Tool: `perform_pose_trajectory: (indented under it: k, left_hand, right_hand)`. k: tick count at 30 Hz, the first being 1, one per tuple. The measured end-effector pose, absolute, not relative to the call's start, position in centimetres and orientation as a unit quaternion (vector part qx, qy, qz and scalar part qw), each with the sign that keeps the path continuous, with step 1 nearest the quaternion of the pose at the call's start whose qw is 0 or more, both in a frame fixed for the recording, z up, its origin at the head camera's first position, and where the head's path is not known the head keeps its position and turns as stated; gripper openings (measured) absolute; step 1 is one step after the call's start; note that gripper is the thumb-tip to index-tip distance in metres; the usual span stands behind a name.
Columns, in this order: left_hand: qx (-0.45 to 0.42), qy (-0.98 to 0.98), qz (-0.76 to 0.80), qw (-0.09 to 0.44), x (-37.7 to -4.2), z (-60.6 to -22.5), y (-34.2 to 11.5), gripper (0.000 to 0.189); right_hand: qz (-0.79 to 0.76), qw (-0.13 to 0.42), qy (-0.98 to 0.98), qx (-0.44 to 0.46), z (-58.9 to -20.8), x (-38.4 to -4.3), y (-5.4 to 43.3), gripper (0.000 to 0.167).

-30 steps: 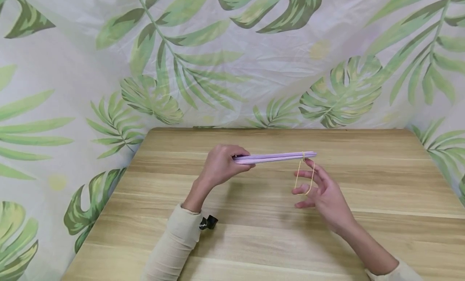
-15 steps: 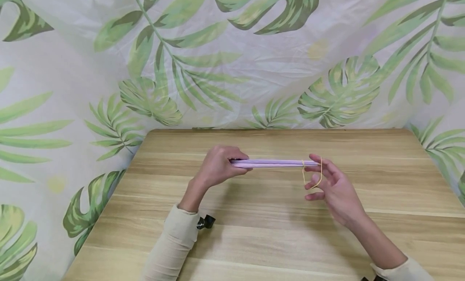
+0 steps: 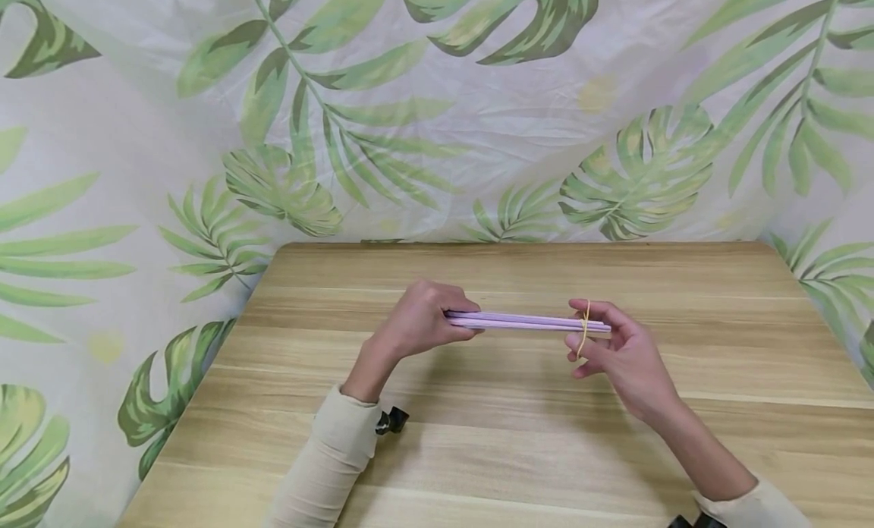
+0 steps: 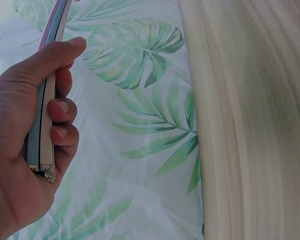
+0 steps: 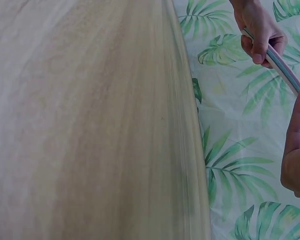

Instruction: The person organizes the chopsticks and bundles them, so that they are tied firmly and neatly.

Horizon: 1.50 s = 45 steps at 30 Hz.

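My left hand (image 3: 423, 319) grips one end of a bundle of long slim sticks (image 3: 522, 321), held level above the table. They look lilac in the head view; the left wrist view shows blue, white and pink sides and notched ends on the sticks (image 4: 49, 107). Around the bundle's far end runs a thin yellow rubber band (image 3: 585, 327). My right hand (image 3: 624, 353) holds this band stretched over its spread finger and thumb, with the stick tips between them. In the right wrist view the right hand (image 5: 297, 145) is partly cut off and the band cannot be made out.
Below both hands lies a wood-grain table (image 3: 519, 452). A leaf-print cloth (image 3: 437, 133) hangs behind and beside it. Small black devices show at the left cuff (image 3: 392, 420) and the right cuff (image 3: 703, 520).
The bundle has come down slightly and its far end now lies between my right finger and thumb. The rubber band's hanging loop has been drawn up across the stick ends.
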<state>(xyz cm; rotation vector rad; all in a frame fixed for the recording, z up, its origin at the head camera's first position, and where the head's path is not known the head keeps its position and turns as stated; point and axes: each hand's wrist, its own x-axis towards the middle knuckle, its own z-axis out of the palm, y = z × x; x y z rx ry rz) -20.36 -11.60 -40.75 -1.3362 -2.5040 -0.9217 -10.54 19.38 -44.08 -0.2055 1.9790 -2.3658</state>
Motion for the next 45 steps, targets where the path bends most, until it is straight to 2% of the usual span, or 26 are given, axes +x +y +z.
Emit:
perform_pose_trajectory:
  k: [9,16,21,30,36,45]
  left_hand:
    - [-0.454,-0.835,-0.302,0.07,-20.2,-40.6,-11.5,0.011]
    - [-0.442,-0.84,-0.309,0.069,-20.3,-40.5,-11.8,0.015]
    - [-0.433,-0.847,-0.299,0.078,-20.4,-40.5,-11.9,0.012]
    - [-0.419,-0.853,-0.299,0.088,-20.5,-40.5,-12.2,0.01]
    - [-0.42,-0.854,-0.294,0.092,-20.4,-40.4,-12.2,0.009]
    - [-0.416,-0.858,-0.287,0.086,-20.2,-40.2,-12.2,0.008]
  right_hand:
    - [-0.754,0.036,0.653,-0.067,-43.8,-10.3,18.7,0.036]
    - [-0.752,0.026,0.651,-0.098,-43.9,-10.6,19.3,0.043]
    - [-0.759,0.017,0.641,-0.118,-43.7,-10.6,19.7,0.034]
    - [-0.774,-0.039,0.624,-0.103,-42.8,-10.6,20.2,0.021]
    - [-0.751,-0.045,0.65,-0.11,-42.6,-10.8,20.4,0.015]
    - [-0.688,-0.036,0.72,-0.082,-42.2,-11.0,20.6,0.019]
